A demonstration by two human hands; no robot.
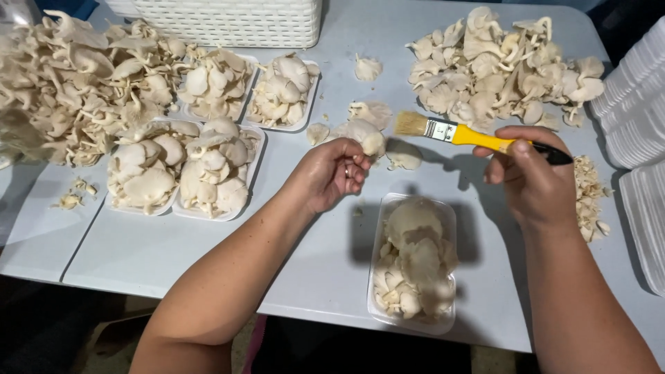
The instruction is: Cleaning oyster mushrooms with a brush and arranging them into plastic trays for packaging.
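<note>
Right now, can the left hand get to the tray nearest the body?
Probably yes. The left hand holds a mushroom just up and left of that tray, and only bare table lies between them. Its grip is already full, though.

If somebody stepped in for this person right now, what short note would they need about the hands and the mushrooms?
Left hand: shut on a mushroom, held above the table.
Right hand: shut on a yellow-handled brush, bristles pointing at that mushroom.
Tray in front: partly filled with mushrooms.
Done: four filled trays at the left.
Left: loose mushroom piles far left and top right; empty trays stacked at the right edge. Trimmings lie beside the right wrist.
</note>
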